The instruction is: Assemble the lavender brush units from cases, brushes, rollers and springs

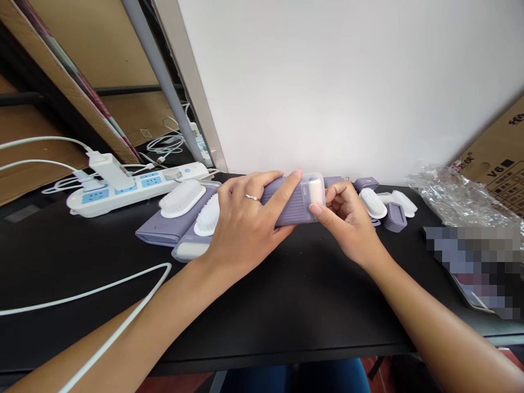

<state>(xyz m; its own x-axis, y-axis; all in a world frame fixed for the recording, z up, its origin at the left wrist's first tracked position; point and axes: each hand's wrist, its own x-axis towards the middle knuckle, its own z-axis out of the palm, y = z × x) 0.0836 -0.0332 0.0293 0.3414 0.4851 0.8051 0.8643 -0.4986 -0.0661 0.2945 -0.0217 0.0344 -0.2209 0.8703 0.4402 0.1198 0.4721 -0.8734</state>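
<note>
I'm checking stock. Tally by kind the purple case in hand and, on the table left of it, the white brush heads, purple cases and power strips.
Purple case in hand: 1
White brush heads: 2
Purple cases on table: 2
Power strip: 1
Total: 6

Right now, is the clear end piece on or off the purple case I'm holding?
On: the clear end piece meets the purple case without a visible gap.

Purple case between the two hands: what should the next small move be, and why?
Probably a light test press of the right hand's thumb on the clear end. The left hand wraps the purple case, which should brace it, and the right thumb rests at that end's lower corner. Whether the end sits fully home can't be told from this view.
</note>
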